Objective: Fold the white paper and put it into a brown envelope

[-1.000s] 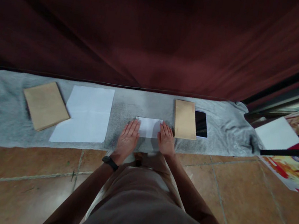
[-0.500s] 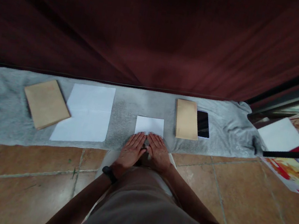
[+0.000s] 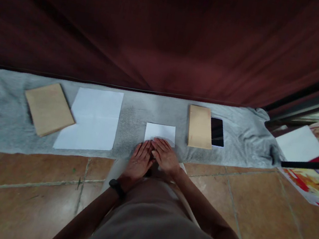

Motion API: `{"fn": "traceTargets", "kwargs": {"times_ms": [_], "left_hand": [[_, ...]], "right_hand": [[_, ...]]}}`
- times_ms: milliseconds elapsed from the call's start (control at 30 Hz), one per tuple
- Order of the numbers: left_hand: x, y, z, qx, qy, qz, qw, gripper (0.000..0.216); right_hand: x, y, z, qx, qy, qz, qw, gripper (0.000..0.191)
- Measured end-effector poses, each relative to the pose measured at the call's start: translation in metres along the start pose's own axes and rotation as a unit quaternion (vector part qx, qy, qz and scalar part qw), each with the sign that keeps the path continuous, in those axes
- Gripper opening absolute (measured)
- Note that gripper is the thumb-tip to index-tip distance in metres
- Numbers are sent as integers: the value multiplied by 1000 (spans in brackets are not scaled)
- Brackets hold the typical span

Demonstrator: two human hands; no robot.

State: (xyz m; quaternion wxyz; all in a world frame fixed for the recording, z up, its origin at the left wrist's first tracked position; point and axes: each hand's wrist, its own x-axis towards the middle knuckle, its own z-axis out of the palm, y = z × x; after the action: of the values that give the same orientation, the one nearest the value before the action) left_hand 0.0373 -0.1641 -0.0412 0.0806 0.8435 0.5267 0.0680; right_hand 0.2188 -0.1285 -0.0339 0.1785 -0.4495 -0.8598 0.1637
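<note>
"Where's the white paper (image 3: 161, 133) lying?"
"On the grey cloth (image 3: 134, 111), left of the brown envelope (image 3: 200, 127)."
"And the grip?"
"Unclamped — the right hand (image 3: 166, 157) is resting flat fingertips on the paper; the left hand (image 3: 139, 160) is lying flat close beside it."

A grey cloth (image 3: 136, 111) bears brown packets (image 3: 201, 127), a white sheet (image 3: 94, 121), a smaller white paper (image 3: 160, 131) and a phone (image 3: 218, 132).

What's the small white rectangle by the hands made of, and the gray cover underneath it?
The white rectangle is probably matte paper: smooth, with crisp, straight edges. The gray cover looks like soft, dull fabric, maybe plush: it wrinkles and has patchy shading.
</note>
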Motion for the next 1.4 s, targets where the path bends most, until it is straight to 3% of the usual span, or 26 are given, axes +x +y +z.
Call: {"fn": "traceTargets", "kwargs": {"times_ms": [233, 433, 667, 1067, 1200, 1400], "left_hand": [[-2, -3, 9, -1, 3, 12, 1000, 58], [-1, -5, 17, 3, 33, 7, 999, 57], [-1, -6, 12, 18, 61, 26, 998, 58], [-1, -6, 13, 15, 66, 23, 997, 61], [-2, -5, 15, 18, 64, 19, 998, 61], [-3, -4, 13, 12, 46, 16, 999, 59]], "right_hand": [[30, 0, 8, -15, -17, -40, 999, 46], [49, 7, 9, -46, -13, -29, 998, 43], [68, 15, 11, -35, -11, -16, 999, 45], [85, 22, 12, -34, 11, 1, 999, 44], [77, 14, 8, -36, 19, 24, 999, 46], [33, -2, 8, -37, 0, 21, 999, 47]]}}
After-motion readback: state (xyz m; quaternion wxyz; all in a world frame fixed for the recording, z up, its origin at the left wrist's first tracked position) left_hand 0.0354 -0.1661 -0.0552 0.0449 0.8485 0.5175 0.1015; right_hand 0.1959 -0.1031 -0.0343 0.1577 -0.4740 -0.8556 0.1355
